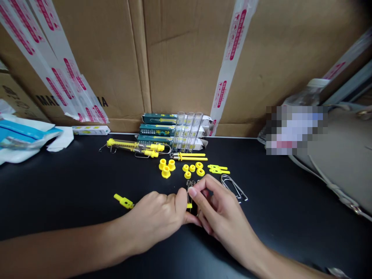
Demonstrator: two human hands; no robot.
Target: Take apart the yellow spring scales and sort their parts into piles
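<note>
Left of the fingers, a slotted yellow plastic piece (123, 201) is seen running in under the left hand (154, 221). The left fingers (178, 203) are curled together around a small yellow plastic tip (189, 205), which is exposed between the two hands; whether the tip and the slotted piece are joined is hidden. Just to the right, a thin metal wire (188, 197) is approached by the right thumb and forefinger (193, 192) of the right hand (223, 213), but whether it is clamped cannot be told. Small coil springs (190, 183) are grouped just beyond those fingertips, and bent wire hooks (234, 188) are laid further right. The thin wire could be lost from the pinch if pressure is uneven, and the loose springs could be knocked by a slip. The slotted piece's long axis is laid nearly level, its free end pointed left, away from the fingers.
</note>
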